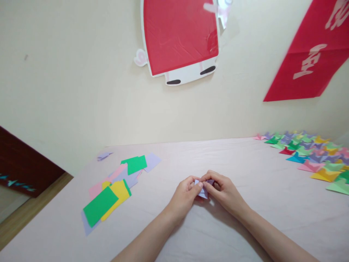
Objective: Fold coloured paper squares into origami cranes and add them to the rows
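Observation:
A small piece of folded lavender paper [201, 193] is between my two hands, just above the pale cloth-covered surface [174, 160]. My left hand [188, 191] pinches its left side, thumb on top and fingers beneath. My right hand [219, 185] grips the right side, with thumb and index finger meeting at its upper edge. Part of the paper is hidden behind the fingers, so its full folded shape cannot be made out.
Loose paper sheets in green [100, 206], yellow [117, 196], pink and lavender overlap at left. A small folded lavender piece [104, 156] lies behind them. Rows of colourful folded paper figures [325, 175] stand at right. A wall [109, 91] with red decorations [181, 32] rises behind.

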Demonstrator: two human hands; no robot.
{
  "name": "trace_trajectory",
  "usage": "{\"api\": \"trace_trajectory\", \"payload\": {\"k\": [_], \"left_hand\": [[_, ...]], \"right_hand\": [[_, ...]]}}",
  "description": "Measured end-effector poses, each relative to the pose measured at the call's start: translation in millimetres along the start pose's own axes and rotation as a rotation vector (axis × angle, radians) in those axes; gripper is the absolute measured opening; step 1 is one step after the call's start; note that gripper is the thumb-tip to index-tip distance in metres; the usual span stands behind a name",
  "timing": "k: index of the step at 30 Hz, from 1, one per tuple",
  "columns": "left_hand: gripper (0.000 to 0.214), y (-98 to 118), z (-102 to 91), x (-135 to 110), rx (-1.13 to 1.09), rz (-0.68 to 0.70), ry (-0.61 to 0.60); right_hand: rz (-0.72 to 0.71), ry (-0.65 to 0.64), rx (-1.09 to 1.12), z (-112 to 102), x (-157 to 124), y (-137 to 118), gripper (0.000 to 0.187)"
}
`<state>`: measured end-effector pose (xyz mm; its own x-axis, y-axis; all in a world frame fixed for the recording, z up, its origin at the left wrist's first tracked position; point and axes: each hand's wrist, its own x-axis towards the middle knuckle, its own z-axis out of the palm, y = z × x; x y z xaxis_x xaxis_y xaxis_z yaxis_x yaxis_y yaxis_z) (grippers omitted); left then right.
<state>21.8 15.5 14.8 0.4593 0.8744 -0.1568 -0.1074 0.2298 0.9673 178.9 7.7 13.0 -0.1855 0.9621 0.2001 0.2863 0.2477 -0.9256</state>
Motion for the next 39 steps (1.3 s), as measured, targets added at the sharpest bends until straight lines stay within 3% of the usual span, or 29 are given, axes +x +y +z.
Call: {"api": "trace_trajectory", "payload": {"k": [8, 15, 34, 39], "left_hand": [[0.044, -9.2, 1.4, 2.2, 0.021, 0.033, 0.07], [0.039, -13.7, -0.1, 2.7, 0.048, 0.03, 0.128], [0.034, -12.4, 2.4, -0.9, 0.023, 0.087, 0.111], [0.033, -12.1, 3.0, -1.6, 0.058, 0.083, 0.148]], "right_hand": [[0.042, 0.051, 0.111, -0.6, -0.7, 4.6, 0.014], [0.012, 0.072, 0.075, 0.7, -1.4, 7.0, 0.015], [0.044, 0.177, 0.355, 3.8, -5.3, 5.3, 0.022], [0.007, 0.218, 0.192, -0.7, -3.7, 2.9, 0.024]]}}
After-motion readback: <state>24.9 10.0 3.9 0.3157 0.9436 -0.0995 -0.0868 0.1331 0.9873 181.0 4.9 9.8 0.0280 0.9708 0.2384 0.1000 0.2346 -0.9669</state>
